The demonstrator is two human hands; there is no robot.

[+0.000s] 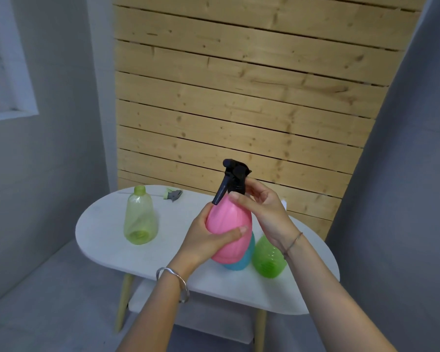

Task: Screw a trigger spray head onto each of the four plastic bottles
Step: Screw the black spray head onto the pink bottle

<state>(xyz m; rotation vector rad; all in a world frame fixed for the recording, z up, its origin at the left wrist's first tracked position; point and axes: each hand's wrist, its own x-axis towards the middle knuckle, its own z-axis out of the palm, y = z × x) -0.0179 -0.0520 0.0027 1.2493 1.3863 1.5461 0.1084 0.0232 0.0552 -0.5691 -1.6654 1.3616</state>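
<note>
Nearest the camera: silver bangle (175, 278) on left wrist, thin bracelet (294, 243) on right wrist. Over the near half of the white oval table (107, 240): pink bottle (229, 224), held upright, left hand (208, 240) wrapped round its belly, fingers and thumb curled about it. On its neck: black trigger spray head (233, 179), collar pinched between thumb and fingers of right hand (262, 212). Behind the pink bottle: blue bottle (241, 260), mostly hidden; just beside it on the right, green bottle (267, 257), top covered by the right wrist. Well apart, to the left: pale yellow-green bottle (140, 217), upright, neck uncapped. Near the far edge: loose green-and-grey spray head (173, 194), lying flat. Beyond: wooden slat wall (239, 97).
</note>
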